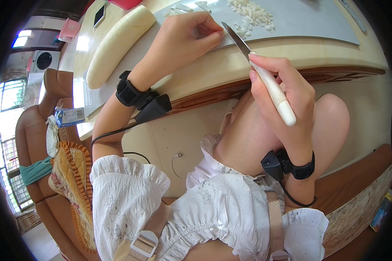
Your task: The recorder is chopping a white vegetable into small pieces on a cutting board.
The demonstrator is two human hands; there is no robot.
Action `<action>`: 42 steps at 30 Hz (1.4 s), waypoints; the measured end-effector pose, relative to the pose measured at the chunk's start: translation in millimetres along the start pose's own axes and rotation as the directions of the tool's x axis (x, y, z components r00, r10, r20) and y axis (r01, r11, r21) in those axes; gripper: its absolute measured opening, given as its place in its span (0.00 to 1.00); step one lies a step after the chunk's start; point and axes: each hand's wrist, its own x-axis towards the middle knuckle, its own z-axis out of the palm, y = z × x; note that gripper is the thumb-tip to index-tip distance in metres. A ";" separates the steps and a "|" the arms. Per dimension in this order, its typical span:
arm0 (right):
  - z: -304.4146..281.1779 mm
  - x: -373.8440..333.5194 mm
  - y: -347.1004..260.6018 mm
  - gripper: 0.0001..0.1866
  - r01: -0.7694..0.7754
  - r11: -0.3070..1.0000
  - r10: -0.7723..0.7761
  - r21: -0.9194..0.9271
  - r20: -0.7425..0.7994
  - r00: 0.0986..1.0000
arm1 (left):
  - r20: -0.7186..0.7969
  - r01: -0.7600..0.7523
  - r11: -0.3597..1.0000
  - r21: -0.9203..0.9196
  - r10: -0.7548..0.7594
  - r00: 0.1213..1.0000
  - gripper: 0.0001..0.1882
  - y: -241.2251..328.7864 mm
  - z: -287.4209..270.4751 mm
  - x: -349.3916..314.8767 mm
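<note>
Fingers of the left hand (185,37) curl, pinning a white piece at the cutting board (309,21)'s near edge, while the right hand (283,93) grips the knife (259,71); knuckles should guide the blade.

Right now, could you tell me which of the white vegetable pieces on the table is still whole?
The long peeled white root left of the left hand; the pile beyond the knife is diced.
</note>
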 end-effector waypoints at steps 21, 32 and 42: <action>5.2 0.9 5.1 0.16 0.126 0.973 -0.111 -0.194 0.085 0.990 | 0.008 0.011 1.000 -0.011 -0.011 1.000 0.08 -1.5 1.0 1.2; -3.6 -2.2 -3.1 0.14 -0.023 0.991 0.028 -0.129 0.038 0.999 | -0.008 -0.008 1.000 -0.021 0.008 1.000 0.08 -1.0 1.3 0.7; 1.3 -0.2 0.6 0.14 0.047 0.997 -0.047 -0.061 -0.014 0.999 | -0.001 0.013 1.000 -0.002 -0.013 1.000 0.08 0.4 1.1 0.8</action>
